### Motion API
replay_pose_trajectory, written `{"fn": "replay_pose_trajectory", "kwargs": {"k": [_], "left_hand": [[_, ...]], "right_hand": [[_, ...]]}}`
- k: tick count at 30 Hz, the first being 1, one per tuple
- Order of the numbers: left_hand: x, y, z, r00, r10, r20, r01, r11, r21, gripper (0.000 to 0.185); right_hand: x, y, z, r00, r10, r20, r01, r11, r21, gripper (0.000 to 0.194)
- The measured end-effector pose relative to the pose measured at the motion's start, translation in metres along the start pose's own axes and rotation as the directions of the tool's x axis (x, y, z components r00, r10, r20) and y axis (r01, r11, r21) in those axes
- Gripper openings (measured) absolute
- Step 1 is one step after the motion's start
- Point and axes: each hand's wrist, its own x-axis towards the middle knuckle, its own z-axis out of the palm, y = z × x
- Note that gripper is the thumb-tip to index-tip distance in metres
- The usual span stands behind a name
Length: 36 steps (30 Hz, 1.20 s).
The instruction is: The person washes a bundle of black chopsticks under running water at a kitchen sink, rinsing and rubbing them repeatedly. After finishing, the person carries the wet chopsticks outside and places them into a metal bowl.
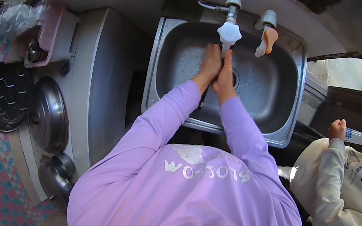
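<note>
In the stainless steel sink (pixel 273 139), my left hand (pixel 211 62) and my right hand (pixel 224 75) are close together, under the spout of a tap with a white star-shaped handle (pixel 229 33). Both are somewhat blurred, with fingers pointing toward the wall. A dark, narrow item (pixel 204 97) shows between my wrists and runs up between the palms; what it is and which hand holds it cannot be made out. Right of this tap is a second tap with an orange lever handle (pixel 270 38). Drops of water dot the basin, and the drain lies just beside my right hand.
At the right, another person (pixel 339 181) in a light sweatshirt holds a white, striped item (pixel 358 137) in both hands. On the left are a tiled ledge, a pink-and-white container (pixel 56 36), a clear plastic bag (pixel 19 19), a black tray (pixel 6 96) and a large metal lid (pixel 50 113).
</note>
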Motion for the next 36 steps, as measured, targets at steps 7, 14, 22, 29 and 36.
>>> {"fn": "replay_pose_trajectory", "kwargs": {"k": [7,14,22,29,36], "left_hand": [[-0.021,0.024,-0.014,0.941,-0.197,0.276,0.302,0.854,-0.423,0.06],[-0.054,0.058,-0.023,0.927,-0.242,0.285,0.339,0.868,-0.364,0.068],[-0.049,0.062,-0.03,0.996,-0.036,0.078,0.053,0.97,-0.239,0.065],[-0.06,0.065,-0.04,0.998,0.048,-0.027,-0.052,0.978,-0.202,0.057],[-0.052,0.074,-0.026,0.985,0.159,0.071,-0.152,0.983,-0.103,0.057]], "right_hand": [[0.001,-0.005,0.007,0.999,-0.041,-0.025,0.036,0.983,-0.18,0.071],[0.006,-0.01,0.004,0.996,-0.082,-0.047,0.068,0.967,-0.246,0.072],[-0.022,-0.012,0.013,0.998,-0.054,-0.016,0.052,0.995,-0.087,0.07],[-0.013,-0.012,0.004,0.999,-0.029,0.035,0.03,0.999,-0.029,0.061],[0.002,-0.011,-0.007,0.985,-0.139,-0.106,0.084,0.908,-0.41,0.045]]}}
